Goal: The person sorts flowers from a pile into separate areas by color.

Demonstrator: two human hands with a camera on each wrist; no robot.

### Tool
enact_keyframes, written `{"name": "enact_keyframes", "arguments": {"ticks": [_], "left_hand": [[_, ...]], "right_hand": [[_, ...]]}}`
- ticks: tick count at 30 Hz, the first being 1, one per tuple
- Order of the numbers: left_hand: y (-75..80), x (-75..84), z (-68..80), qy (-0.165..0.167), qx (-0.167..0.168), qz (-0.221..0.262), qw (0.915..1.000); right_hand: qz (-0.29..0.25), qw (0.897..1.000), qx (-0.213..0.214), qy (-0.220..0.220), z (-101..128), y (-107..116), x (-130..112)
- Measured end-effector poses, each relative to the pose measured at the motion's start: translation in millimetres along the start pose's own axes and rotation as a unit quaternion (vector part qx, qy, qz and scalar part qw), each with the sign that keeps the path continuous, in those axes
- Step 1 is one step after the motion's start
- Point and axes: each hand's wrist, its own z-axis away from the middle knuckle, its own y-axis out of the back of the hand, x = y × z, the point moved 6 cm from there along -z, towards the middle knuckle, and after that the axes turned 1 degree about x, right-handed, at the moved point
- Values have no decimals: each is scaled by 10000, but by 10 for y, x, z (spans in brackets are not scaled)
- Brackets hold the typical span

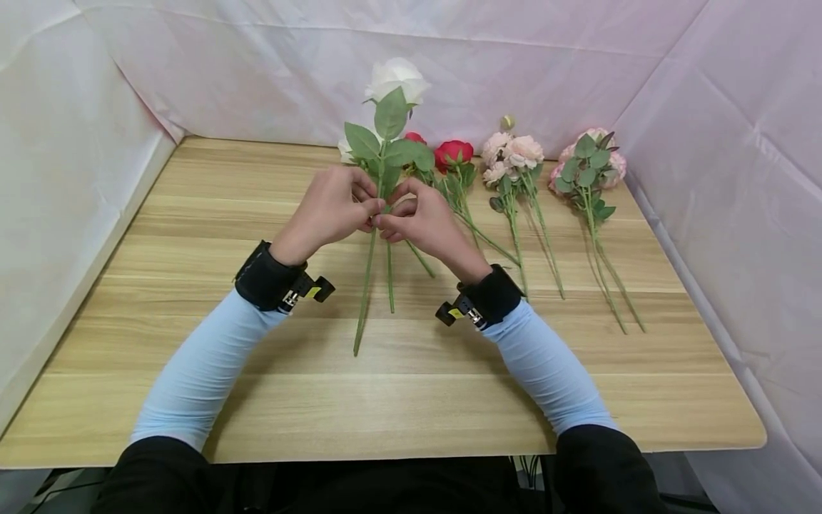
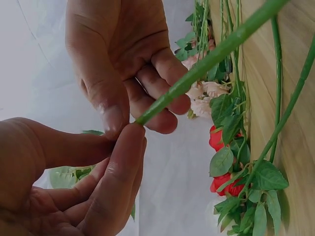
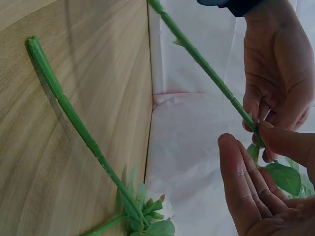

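A white rose [image 1: 397,80] with green leaves stands nearly upright above the table. My left hand [image 1: 337,205] pinches its long green stem [image 2: 197,70] between thumb and index finger, below the leaves. My right hand [image 1: 427,220] meets it from the other side. In the right wrist view the right thumb [image 3: 283,140] touches the stem beside the left fingertips, while the right fingers [image 3: 236,172] stay extended, apart from that thumb. Behind the hands lies another white rose [image 1: 345,151], mostly hidden; its stem end [image 3: 44,64] shows in the right wrist view.
Red roses [image 1: 453,153] lie just right of the hands. Further right are pale pink flowers [image 1: 521,151], then darker-edged pink flowers [image 1: 618,165], their stems pointing toward me. The wooden table [image 1: 359,407] has white cloth [image 1: 270,78] behind it and at both sides.
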Motion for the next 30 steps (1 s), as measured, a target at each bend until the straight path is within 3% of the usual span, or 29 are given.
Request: {"name": "enact_keyframes", "arguments": {"ticks": [12,17,20,22,25,27,30], "left_hand": [[6,3,-1,-248,444,-107,9986],[24,-13,10,-227,503,-178,9983],[83,-29,2,-169,605,-61,9980],[166,-38,-8,-137,855,21,9962],[328,-49,-5,-144,1444,-41,9894],[426,-57,11,-189,1787,-85,9837],[515,-71,37,-241,2014,-137,9791]], "right_hand": [[147,9996,115,217,-6,-31,-14],[324,9979,165,538,3,-44,-52],[690,9945,218,762,-3,-11,-102],[1253,9866,374,978,-9,61,-155],[2361,9616,723,1200,-17,206,-222],[3007,9422,877,1187,-40,281,-239],[3598,9253,757,925,-148,313,-210]]}}
